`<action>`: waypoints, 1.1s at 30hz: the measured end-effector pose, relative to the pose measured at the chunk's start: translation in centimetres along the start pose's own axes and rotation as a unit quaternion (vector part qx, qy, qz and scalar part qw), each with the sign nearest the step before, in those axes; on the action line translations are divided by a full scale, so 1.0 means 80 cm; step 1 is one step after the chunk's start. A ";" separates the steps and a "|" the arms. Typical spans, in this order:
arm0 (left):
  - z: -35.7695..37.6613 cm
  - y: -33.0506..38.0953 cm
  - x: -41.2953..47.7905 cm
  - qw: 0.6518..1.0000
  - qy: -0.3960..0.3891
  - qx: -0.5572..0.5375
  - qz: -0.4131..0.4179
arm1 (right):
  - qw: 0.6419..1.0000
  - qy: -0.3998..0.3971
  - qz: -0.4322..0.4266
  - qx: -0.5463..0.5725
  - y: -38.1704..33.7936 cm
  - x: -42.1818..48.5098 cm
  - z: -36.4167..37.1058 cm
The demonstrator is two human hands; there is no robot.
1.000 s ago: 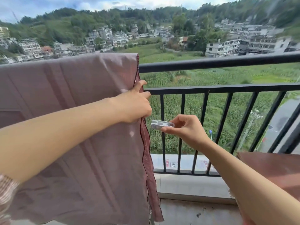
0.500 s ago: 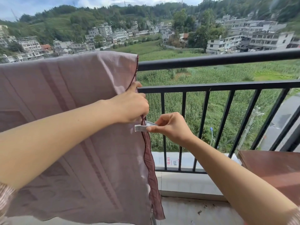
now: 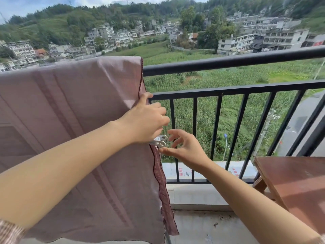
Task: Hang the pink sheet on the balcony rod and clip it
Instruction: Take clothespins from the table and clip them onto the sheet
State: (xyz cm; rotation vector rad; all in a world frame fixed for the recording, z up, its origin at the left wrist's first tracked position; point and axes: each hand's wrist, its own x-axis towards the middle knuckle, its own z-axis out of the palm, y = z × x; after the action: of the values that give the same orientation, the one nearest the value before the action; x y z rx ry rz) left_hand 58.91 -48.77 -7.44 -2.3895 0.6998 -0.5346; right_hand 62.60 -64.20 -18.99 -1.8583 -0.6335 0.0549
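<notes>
Head view, outward over balcony rail (image 3: 228,61).

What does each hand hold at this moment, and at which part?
The left hand grips the pink fabric sheet at its dark-trimmed right edge. The right hand is open, holding nothing; its fingertips are beside the white plastic clip on that edge.

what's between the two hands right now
In the head view, a white clip sits on the sheet edge between the left hand and the open right hand.
</notes>
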 end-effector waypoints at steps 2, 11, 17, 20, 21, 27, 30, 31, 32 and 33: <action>0.014 0.021 0.011 0.997 0.053 -0.046 -0.019 | 0.999 0.028 0.030 -0.022 0.022 -0.012 -0.010; 0.093 0.230 0.100 0.913 0.001 -0.401 -0.077 | 0.955 0.138 0.225 -0.138 0.160 -0.152 -0.116; 0.084 0.446 0.163 0.841 -0.148 -0.519 -0.037 | 0.885 0.172 0.378 -0.210 0.244 -0.315 -0.208; 0.071 0.553 0.177 0.807 -0.231 -0.544 -0.022 | 0.850 0.170 0.445 -0.226 0.274 -0.398 -0.254; 0.067 0.586 0.180 0.796 -0.253 -0.549 -0.012 | 0.839 0.169 0.464 -0.229 0.284 -0.424 -0.269; 0.047 0.738 0.196 0.783 -0.325 -0.529 0.043 | 0.774 0.163 0.530 -0.305 0.329 -0.546 -0.351; 0.045 0.792 0.203 0.798 -0.353 -0.482 0.078 | 0.747 0.146 0.525 -0.380 0.349 -0.586 -0.381; 0.045 0.807 0.205 0.808 -0.358 -0.460 0.086 | 0.743 0.135 0.524 -0.394 0.357 -0.593 -0.389; 0.045 0.819 0.205 0.816 -0.364 -0.441 0.087 | 0.737 0.123 0.532 -0.398 0.363 -0.597 -0.397; 0.045 0.829 0.203 0.822 -0.370 -0.424 0.086 | 0.730 0.112 0.547 -0.395 0.369 -0.597 -0.403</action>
State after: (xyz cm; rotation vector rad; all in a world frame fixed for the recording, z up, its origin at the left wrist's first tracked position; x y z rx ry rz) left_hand 50.01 -102.59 -48.66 -2.9177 0.8610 0.9675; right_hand 44.21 -120.45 -45.30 -2.7682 0.8429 0.3722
